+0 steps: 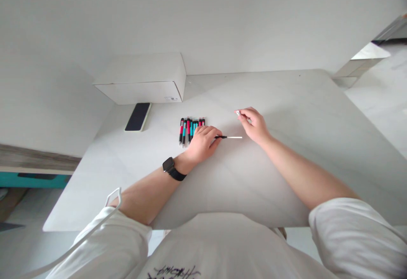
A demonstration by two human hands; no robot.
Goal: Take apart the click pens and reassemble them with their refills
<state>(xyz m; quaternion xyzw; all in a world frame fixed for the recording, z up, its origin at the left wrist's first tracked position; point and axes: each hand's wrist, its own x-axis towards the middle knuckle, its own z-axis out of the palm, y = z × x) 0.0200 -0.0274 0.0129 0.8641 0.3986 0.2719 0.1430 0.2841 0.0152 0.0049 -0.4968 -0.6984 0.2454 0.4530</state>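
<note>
My left hand (pixel 203 143), with a black watch on the wrist, is closed on a pen (pixel 224 137). The pen's black end shows past my fingertips, and a thin white refill (pixel 234 137) sticks out of it to the right. Under and beyond that hand lies a row of several pens (pixel 188 130) in red, teal and black, partly covered by my fingers. My right hand (pixel 254 126) is raised to the right of the refill. Between its thumb and forefinger is a small silvery-white piece (pixel 238 112), too small to make out exactly.
A white box (pixel 140 92) stands against the wall at the back left of the white table (pixel 286 96). In front of it lies a phone (pixel 137 117) with a dark screen. A white cable (pixel 92 230) runs by my left sleeve.
</note>
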